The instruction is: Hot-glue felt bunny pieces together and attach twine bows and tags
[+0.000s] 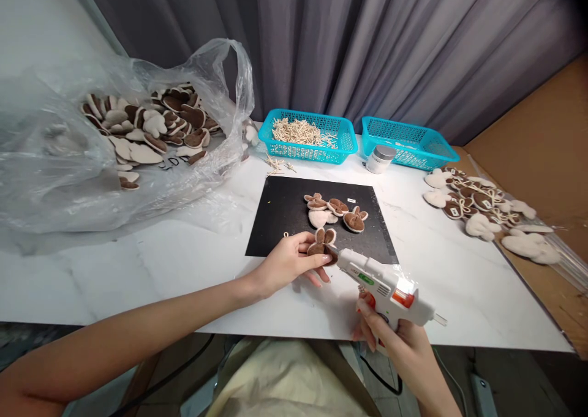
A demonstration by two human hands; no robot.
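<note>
My left hand (285, 261) pinches a brown fabric bunny piece (321, 240) with a cream edge and two upright ears, above the near edge of a black mat (280, 212). In my right hand (395, 334) is a white glue gun (386, 285) with an orange trigger; its nozzle points left and meets or nearly meets the bunny piece. A clear glue stick pokes out of its back end. Beyond my hands, several similar bunny pieces (353, 221) lie on the mat, one with its cream side up (318, 217). A small cream cord loop (286, 234) shows just behind my left fingers.
At the left a clear plastic bag (193, 184) holds many brown and cream pieces. A blue basket (321, 154) contains cream cord bows; another blue basket (413, 154) stands behind a grey-lidded jar (381, 159). Bunny pieces with bows (482, 199) are piled at the right, near cardboard (537, 129).
</note>
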